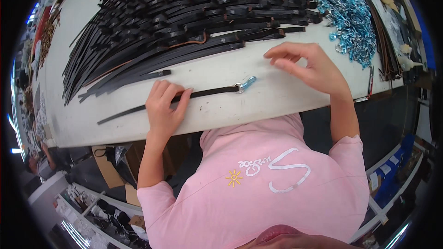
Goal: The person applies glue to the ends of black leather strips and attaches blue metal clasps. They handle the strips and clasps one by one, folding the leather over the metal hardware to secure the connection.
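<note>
Here, a black strap (184, 97) with a metal clip (246, 84) at its end was pinned flat on the white worktop (258, 106) under the left hand (164, 106), its fingers laid flat. The right hand (309, 67) was held just above the worktop, fingers loosely open and empty; a pick from the clip heap (348, 14) was judged due next.

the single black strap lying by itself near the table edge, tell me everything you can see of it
The strap is a long, narrow, flat black band, leather-like, lying flat and straight along the white table near its front edge, apart from the big pile of straps. A silvery-blue metal clasp is at its right end; its left end tapers. The left hand rests on its middle; the right hand hovers clear of it.
</note>
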### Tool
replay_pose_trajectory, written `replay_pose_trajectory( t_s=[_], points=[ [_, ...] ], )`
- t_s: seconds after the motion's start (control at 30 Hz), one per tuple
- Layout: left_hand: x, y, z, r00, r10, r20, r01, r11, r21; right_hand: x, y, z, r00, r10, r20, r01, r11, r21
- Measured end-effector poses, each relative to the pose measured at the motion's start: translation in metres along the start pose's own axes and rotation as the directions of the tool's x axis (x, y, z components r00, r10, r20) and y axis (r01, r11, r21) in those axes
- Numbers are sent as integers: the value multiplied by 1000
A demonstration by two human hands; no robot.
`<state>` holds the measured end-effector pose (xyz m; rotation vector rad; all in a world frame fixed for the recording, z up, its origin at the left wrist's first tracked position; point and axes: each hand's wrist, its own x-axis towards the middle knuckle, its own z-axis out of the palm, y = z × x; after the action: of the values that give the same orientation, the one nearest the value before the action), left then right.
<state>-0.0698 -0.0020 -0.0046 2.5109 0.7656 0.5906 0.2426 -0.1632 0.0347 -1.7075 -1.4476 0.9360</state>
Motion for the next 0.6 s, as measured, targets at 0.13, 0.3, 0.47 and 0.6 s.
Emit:
replay_pose_trajectory(
  t_s=[0.13, 0.3, 0.47, 0.6],
  points=[
    [4, -3, 4, 993, 81, -80, -81, 997, 12, -15, 50, -62, 839, -2, -544, -173, 947, -271],
    [38, 24, 16, 988, 146, -57, -151, 983, -106, -1, 49, -43, 896, 126, -426, -235, 948, -213],
    [72, 45, 15, 990, 138, -12, -136, 954, -266, 7, 76, -41, 887, -21, -461, -129, 948, -290],
    [84, 44, 12, 997, 70, 36, -52, 929, -367, -23, 83, -116, 826, 2, -564, -14, 1000, -16]
  ],
)
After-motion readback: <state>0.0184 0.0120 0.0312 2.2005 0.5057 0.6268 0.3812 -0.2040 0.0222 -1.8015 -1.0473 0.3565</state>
